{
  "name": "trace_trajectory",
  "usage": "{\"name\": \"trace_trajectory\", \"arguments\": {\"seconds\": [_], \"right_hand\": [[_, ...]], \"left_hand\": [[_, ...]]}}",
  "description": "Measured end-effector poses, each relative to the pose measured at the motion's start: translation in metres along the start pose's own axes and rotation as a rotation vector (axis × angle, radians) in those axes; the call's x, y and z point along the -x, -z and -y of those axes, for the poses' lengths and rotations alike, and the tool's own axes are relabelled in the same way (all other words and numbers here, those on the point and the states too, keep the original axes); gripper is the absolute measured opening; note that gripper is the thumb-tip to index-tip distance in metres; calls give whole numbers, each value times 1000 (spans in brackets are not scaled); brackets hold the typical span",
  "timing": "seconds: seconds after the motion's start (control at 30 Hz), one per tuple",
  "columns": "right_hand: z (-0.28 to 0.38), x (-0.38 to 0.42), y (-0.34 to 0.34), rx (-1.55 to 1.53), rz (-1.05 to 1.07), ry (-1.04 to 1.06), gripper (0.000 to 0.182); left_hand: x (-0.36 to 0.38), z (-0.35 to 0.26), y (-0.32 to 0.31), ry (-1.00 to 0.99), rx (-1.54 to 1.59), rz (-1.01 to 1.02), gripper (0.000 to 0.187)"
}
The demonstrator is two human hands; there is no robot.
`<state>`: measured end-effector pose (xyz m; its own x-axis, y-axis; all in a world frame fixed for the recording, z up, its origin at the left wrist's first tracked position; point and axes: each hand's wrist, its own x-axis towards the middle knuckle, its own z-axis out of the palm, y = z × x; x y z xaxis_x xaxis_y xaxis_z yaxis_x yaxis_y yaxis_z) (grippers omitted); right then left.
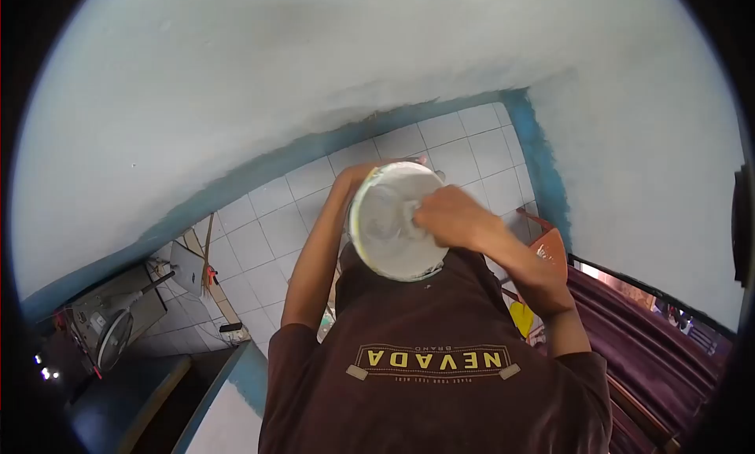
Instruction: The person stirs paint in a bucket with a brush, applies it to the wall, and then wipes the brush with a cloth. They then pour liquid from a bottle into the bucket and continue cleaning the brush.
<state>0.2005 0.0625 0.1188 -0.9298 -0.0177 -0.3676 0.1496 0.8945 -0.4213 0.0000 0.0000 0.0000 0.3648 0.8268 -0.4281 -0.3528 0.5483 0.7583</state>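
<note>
A white bucket (pixel 381 257) with pale paint-like liquid inside is held against the front of my dark shirt, its mouth tilted up toward me. My left hand (pixel 360 173) curls around the far left side of the bucket, gripping it, and a few fingertips show past its rim. Over the bucket's right half, my right hand (pixel 454 216) is closed, slightly blurred, its fingers at the liquid. Something pale is at those fingers, but its kind is hidden.
A white wall (pixel 275 84) with a blue lower band (pixel 314 149) runs ahead over a tiled floor (pixel 275 198). On the left is a fan (pixel 116 336). An orange chair (pixel 553 249) and purple curtain (pixel 629 328) are on the right.
</note>
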Motion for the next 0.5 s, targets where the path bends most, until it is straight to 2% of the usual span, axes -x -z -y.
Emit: {"name": "trace_trajectory", "arguments": {"seconds": [0.07, 0.1, 0.13, 0.17, 0.3, 0.37, 0.5], "right_hand": [[-1, -20, -9, 164, -77, 151, 18], [24, -18, -13, 81, -49, 193, 18], [20, -18, -4, 51, -130, 209, 23], [15, -17, 1, 15, -206, 221, 28], [2, -14, -12, 1, -248, 137, 26], [1, -9, -16, 50, 54, 201, 25], [10, -3, -10, -30, 47, 281, 23]], "left_hand": [[14, -39, -24, 58, -2, -216, 49], [43, -30, -39, 131, 48, -255, 49], [38, -36, -42, 132, 50, -270, 48], [32, -39, -46, 139, 56, -279, 48], [41, -42, -60, 274, 65, -360, 47], [46, -50, -62, 335, 51, -407, 46], [29, -55, -71, 427, 40, -413, 45]]}}
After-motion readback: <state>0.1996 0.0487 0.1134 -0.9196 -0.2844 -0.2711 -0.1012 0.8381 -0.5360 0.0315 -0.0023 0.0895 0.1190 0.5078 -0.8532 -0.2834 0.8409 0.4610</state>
